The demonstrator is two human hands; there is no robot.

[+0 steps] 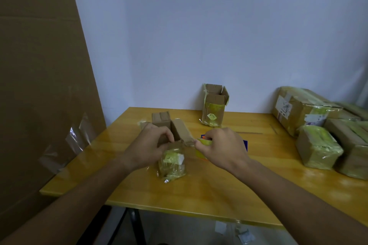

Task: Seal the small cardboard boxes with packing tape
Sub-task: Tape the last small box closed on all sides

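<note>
A small cardboard box [172,162], wrapped in yellowish tape and with its top flaps standing open, sits on the wooden table [199,195] in front of me. My left hand [148,145] grips the box's near top edge with curled fingers. My right hand [224,146] holds a yellow roll of packing tape [201,144] just right of the box, fingers curled over it. A short stretch of tape runs from the roll toward the box's right flap [182,130]. Most of the roll is hidden under my hand.
Another open taped box [214,105] stands at the back by the wall. Several taped parcels [318,131] are stacked at the right. A blue object [245,144] lies behind my right hand. A tall cardboard sheet [39,85] leans on the left.
</note>
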